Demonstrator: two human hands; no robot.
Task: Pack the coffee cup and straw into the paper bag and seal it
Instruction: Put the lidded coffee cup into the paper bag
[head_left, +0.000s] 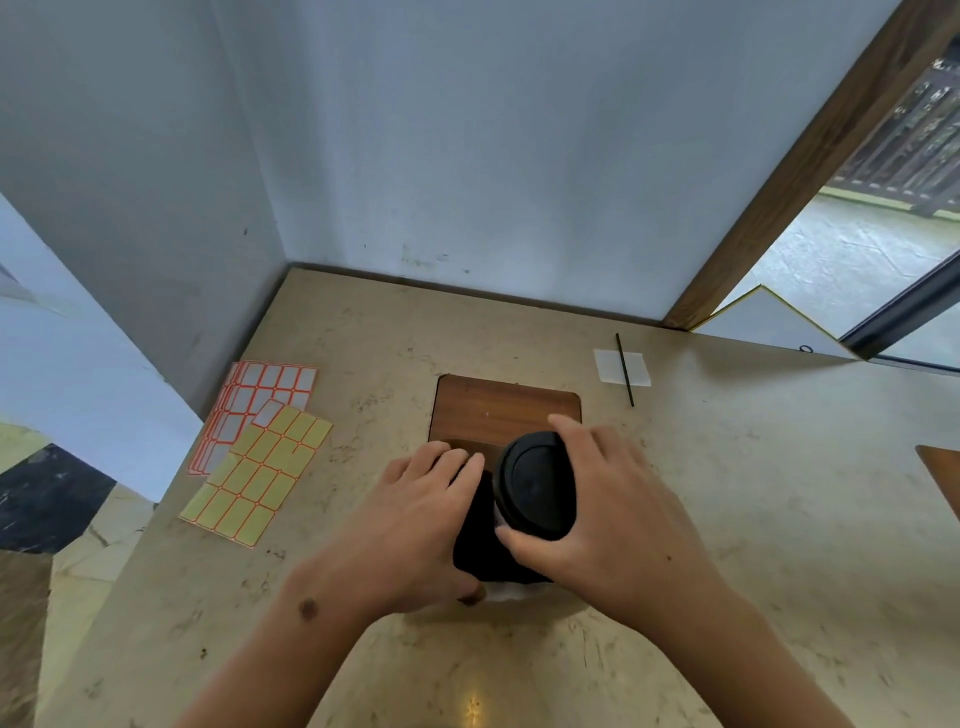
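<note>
The coffee cup (535, 483) shows its black lid from above at the middle of the counter. My right hand (613, 509) wraps around it from the right, just under the lid. Against the cup's left side stands a black paper bag (475, 525), and my left hand (415, 519) grips its left side with the fingers over its top edge. The bag and my hands hide the cup's body, so I cannot tell how far it sits inside the bag. A thin black straw (625, 370) lies at the back right, across a white paper square (636, 369).
A brown wooden board (506, 408) lies just behind my hands. Sheets of yellow labels (260, 473) and white labels (275, 384) lie at the left near the counter's edge. Walls close the back and left. Another brown piece (943, 478) shows at the right edge.
</note>
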